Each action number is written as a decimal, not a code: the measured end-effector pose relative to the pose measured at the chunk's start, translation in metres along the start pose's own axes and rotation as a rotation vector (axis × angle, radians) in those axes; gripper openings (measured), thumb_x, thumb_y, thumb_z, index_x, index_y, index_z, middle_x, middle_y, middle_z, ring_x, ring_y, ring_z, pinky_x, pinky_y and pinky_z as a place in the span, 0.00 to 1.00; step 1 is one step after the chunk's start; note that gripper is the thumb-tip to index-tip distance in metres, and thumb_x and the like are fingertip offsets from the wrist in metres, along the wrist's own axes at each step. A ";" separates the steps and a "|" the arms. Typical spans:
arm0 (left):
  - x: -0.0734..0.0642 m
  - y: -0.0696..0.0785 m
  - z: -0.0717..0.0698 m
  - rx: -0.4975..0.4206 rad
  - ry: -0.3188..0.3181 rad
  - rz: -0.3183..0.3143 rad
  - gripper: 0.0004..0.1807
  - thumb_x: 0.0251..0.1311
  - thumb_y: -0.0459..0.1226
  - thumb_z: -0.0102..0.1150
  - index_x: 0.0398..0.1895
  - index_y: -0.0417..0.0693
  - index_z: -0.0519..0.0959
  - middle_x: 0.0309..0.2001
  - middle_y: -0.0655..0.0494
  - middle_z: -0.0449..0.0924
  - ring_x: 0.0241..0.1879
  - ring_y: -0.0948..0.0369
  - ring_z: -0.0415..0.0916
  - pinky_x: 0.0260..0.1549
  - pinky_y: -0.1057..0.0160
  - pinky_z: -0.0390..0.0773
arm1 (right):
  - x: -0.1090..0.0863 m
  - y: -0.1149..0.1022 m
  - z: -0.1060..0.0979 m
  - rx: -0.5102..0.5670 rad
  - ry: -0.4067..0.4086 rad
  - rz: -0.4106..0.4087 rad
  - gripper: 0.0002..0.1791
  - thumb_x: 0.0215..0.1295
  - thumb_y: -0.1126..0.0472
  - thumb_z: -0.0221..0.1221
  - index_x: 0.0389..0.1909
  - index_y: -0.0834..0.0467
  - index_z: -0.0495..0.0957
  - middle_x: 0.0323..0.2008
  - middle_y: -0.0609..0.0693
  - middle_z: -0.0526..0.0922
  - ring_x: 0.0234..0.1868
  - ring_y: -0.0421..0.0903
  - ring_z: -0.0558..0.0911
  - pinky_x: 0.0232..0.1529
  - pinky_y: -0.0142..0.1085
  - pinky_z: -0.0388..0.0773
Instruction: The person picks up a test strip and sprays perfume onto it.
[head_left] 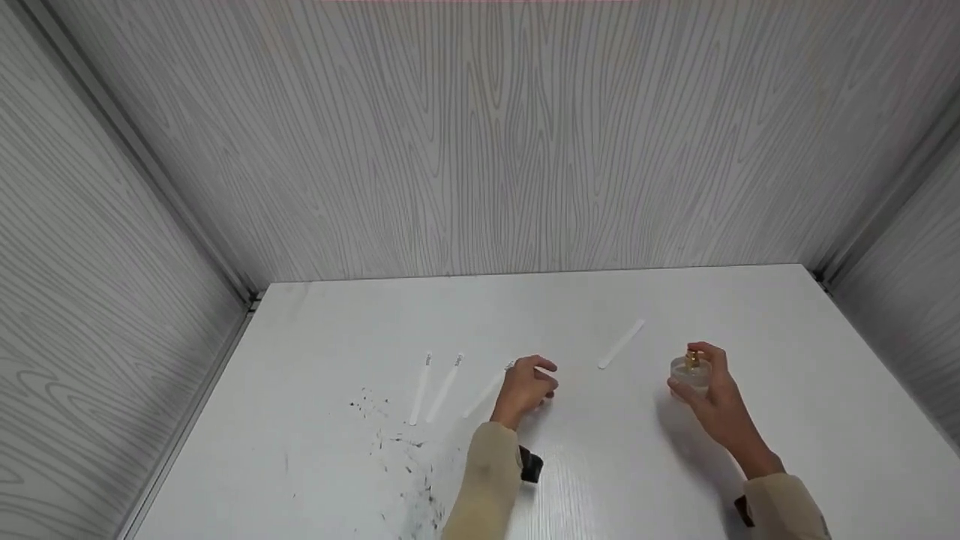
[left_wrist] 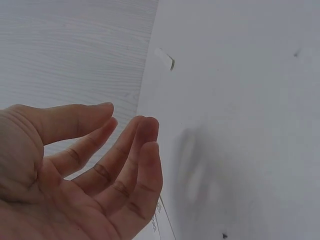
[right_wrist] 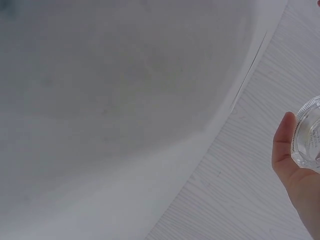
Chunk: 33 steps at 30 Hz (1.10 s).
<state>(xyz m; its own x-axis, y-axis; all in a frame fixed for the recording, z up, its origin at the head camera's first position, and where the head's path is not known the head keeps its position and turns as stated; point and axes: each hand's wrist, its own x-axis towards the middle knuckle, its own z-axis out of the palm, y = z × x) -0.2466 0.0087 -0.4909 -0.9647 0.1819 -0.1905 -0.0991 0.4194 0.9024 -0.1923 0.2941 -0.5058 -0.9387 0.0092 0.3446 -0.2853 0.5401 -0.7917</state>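
In the head view my right hand (head_left: pixel 716 401) grips a clear round perfume bottle (head_left: pixel 688 375) with a gold spray top (head_left: pixel 691 358), a finger up at that top. The right wrist view shows the bottle's ridged glass base (right_wrist: pixel 307 140) beside my thumb. My left hand (head_left: pixel 527 386) is over the table with its fingers loosely bent and nothing between them. It partly covers a slim white paper strip (head_left: pixel 484 397). Further right, another white paper strip (head_left: pixel 621 345) lies at a slant between my hands.
Two more printed paper strips (head_left: pixel 420 390) lie left of my left hand on the white table (head_left: pixel 337 322). Dark specks and smudges (head_left: pixel 409 442) mark the surface at the left front. A grey wood-grain panel (head_left: pixel 480 135) rises behind, with side panels (head_left: pixel 82 247) left and right.
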 end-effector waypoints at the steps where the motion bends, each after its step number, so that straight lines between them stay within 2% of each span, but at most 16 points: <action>1: -0.001 -0.002 -0.002 0.009 0.007 0.005 0.13 0.65 0.27 0.60 0.52 0.36 0.81 0.33 0.52 0.84 0.35 0.56 0.84 0.28 0.66 0.79 | 0.000 0.000 0.000 -0.006 0.000 -0.005 0.33 0.70 0.71 0.60 0.69 0.67 0.54 0.60 0.70 0.69 0.51 0.55 0.73 0.45 0.32 0.70; 8: -0.012 -0.012 -0.015 0.005 0.048 0.034 0.13 0.63 0.26 0.61 0.50 0.35 0.81 0.34 0.50 0.84 0.34 0.56 0.83 0.31 0.63 0.80 | 0.001 0.001 0.002 -0.026 0.008 -0.026 0.34 0.68 0.72 0.62 0.69 0.67 0.55 0.59 0.70 0.70 0.51 0.55 0.72 0.46 0.33 0.69; 14: -0.019 -0.018 -0.027 0.017 0.069 0.043 0.13 0.63 0.26 0.61 0.51 0.35 0.81 0.35 0.50 0.85 0.35 0.55 0.84 0.33 0.62 0.80 | 0.001 0.002 0.003 -0.020 -0.010 -0.023 0.35 0.68 0.72 0.62 0.69 0.68 0.54 0.61 0.72 0.69 0.56 0.62 0.72 0.51 0.50 0.70; 17: -0.023 -0.022 -0.035 0.019 0.087 0.047 0.14 0.63 0.25 0.60 0.51 0.34 0.81 0.35 0.49 0.85 0.34 0.56 0.83 0.32 0.62 0.78 | 0.002 0.003 0.004 -0.019 -0.002 -0.036 0.34 0.68 0.73 0.62 0.69 0.67 0.55 0.61 0.72 0.70 0.55 0.60 0.74 0.50 0.44 0.71; 21: -0.026 -0.027 -0.043 0.028 0.109 0.056 0.13 0.62 0.24 0.59 0.50 0.33 0.81 0.35 0.49 0.85 0.32 0.58 0.82 0.29 0.64 0.76 | 0.002 0.004 0.005 -0.035 0.015 -0.039 0.34 0.67 0.73 0.63 0.68 0.66 0.57 0.59 0.69 0.72 0.47 0.50 0.73 0.42 0.30 0.70; 27: -0.031 -0.035 -0.051 0.068 0.145 0.050 0.13 0.60 0.23 0.60 0.48 0.33 0.82 0.34 0.49 0.85 0.31 0.59 0.79 0.30 0.63 0.77 | 0.002 0.003 0.006 -0.050 0.011 -0.030 0.34 0.67 0.72 0.64 0.68 0.67 0.57 0.60 0.70 0.72 0.48 0.51 0.73 0.42 0.29 0.69; 33: -0.033 -0.041 -0.057 0.111 0.165 0.053 0.11 0.60 0.24 0.61 0.46 0.34 0.82 0.34 0.49 0.85 0.32 0.58 0.80 0.33 0.59 0.80 | 0.003 0.001 0.007 -0.045 0.011 -0.036 0.34 0.67 0.72 0.64 0.68 0.67 0.57 0.60 0.69 0.72 0.48 0.51 0.72 0.42 0.29 0.70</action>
<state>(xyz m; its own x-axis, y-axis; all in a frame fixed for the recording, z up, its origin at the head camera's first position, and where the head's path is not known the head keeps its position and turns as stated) -0.2243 -0.0649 -0.4996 -0.9957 0.0618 -0.0691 -0.0280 0.5105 0.8594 -0.1965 0.2885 -0.5094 -0.9256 -0.0019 0.3784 -0.3099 0.5778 -0.7550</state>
